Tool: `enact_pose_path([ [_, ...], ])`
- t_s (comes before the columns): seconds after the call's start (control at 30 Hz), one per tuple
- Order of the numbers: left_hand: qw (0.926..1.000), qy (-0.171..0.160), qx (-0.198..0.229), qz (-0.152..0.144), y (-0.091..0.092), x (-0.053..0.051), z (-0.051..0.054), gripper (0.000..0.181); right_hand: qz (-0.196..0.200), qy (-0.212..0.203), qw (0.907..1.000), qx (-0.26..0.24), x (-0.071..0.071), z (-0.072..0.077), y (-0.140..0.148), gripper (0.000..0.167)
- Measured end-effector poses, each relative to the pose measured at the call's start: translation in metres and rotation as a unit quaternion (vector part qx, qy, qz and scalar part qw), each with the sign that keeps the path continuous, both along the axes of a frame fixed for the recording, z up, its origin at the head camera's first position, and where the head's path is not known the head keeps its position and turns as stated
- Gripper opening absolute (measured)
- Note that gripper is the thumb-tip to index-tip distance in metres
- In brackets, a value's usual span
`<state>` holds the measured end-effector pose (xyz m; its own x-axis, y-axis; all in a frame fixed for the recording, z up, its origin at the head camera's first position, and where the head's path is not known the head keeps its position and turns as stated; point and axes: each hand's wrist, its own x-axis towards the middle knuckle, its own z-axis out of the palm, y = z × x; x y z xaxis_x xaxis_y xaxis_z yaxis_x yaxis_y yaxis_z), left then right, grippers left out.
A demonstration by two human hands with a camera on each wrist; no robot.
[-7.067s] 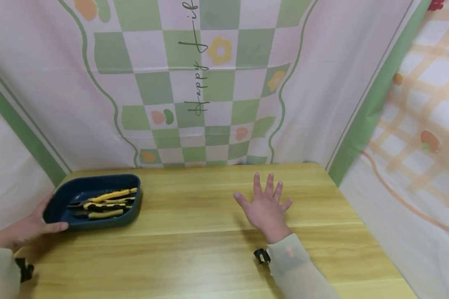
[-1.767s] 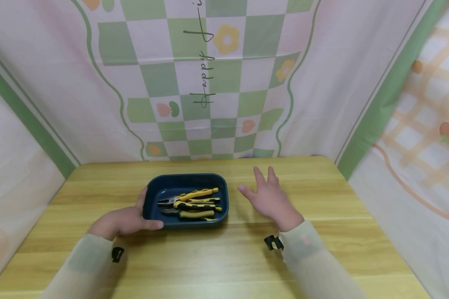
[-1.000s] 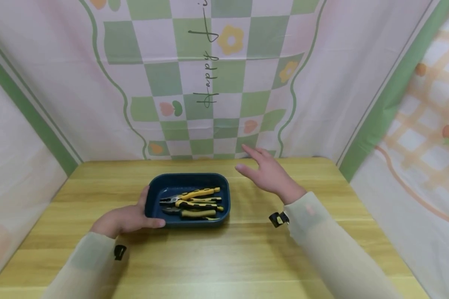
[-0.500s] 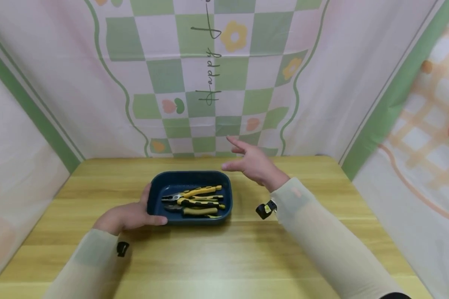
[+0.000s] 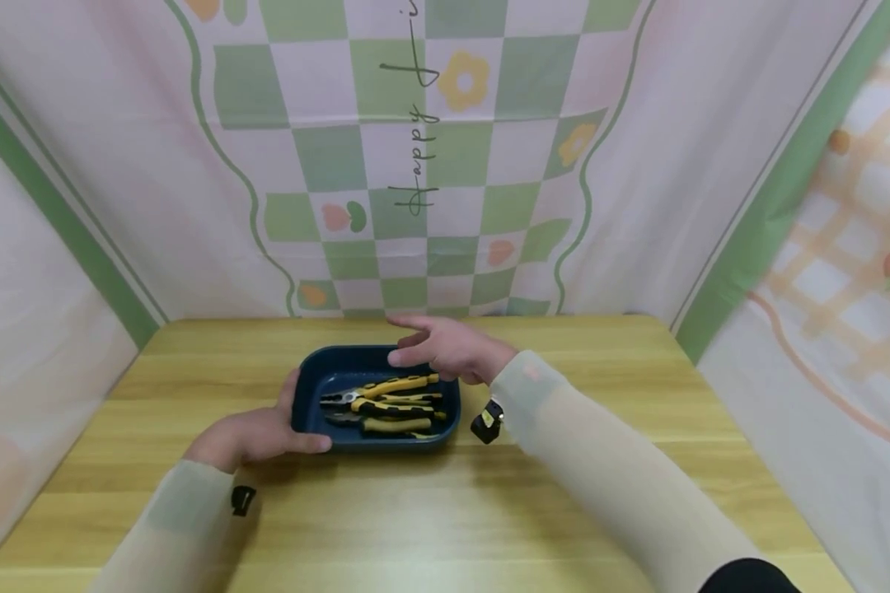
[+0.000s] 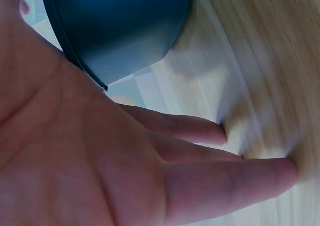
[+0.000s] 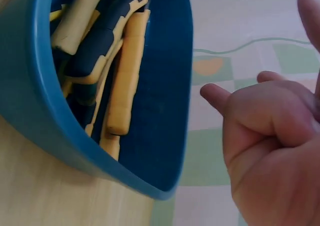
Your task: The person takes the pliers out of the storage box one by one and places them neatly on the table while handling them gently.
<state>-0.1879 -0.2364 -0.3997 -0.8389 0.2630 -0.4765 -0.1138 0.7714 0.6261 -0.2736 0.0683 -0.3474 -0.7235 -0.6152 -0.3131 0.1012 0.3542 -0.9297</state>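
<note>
A dark blue rectangular box [image 5: 341, 358] stands on the wooden table, holding several pliers [image 5: 396, 385]. Their handles are yellow, black-and-yellow and dull olive, and point right. My left hand [image 5: 255, 432] lies against the box's left end, its thumb along the front corner. In the left wrist view, straight fingers [image 6: 225, 186] reach down towards the table beside the box wall [image 6: 120, 25]. Over the box's back right part hovers my right hand [image 5: 452, 346], holding nothing. One finger stretches left while others are bent; in the right wrist view they stay apart from the pliers' handles [image 7: 127, 70].
A printed curtain [image 5: 430, 148] hangs right behind the table's back edge, with more cloth at both sides. Bare wooden tabletop [image 5: 386, 527] lies in front of the box. Each sleeve carries a small black clip-like piece [image 5: 487, 420] at the wrist.
The box slid with my left hand from the table's left side to the middle, then stayed put. My right hand rose at the right, then came left and down over the box.
</note>
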Motion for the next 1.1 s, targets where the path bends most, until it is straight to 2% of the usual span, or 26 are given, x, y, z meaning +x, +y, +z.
enact_pose_path([
  [0.17, 1.0000, 0.006, -0.001, -0.004, 0.001, -0.001, 0.000, 0.135, 0.012, 0.005, 0.9983, 0.057, -0.003, -0.010, -0.011, 0.080],
  [0.37, 0.9999, 0.008, 0.004, -0.011, 0.000, -0.001, 0.000, 0.134, 0.013, 0.029, 0.9883, 0.149, -0.004, -0.021, -0.020, 0.083],
  [0.73, 0.9999, 0.006, -0.009, -0.003, 0.000, 0.000, -0.001, 0.136, -0.001, 0.015, 0.9794, 0.202, -0.007, -0.030, -0.031, 0.083],
  [0.93, 1.0000, 0.004, 0.005, -0.004, 0.000, 0.001, 0.001, 0.135, 0.012, 0.043, 0.9677, 0.248, -0.007, -0.035, -0.033, 0.082],
  [1.1, 0.9999, 0.006, 0.008, -0.006, 0.000, 0.002, 0.002, 0.136, 0.025, 0.055, 0.9622, 0.266, -0.005, -0.035, -0.034, 0.080],
])
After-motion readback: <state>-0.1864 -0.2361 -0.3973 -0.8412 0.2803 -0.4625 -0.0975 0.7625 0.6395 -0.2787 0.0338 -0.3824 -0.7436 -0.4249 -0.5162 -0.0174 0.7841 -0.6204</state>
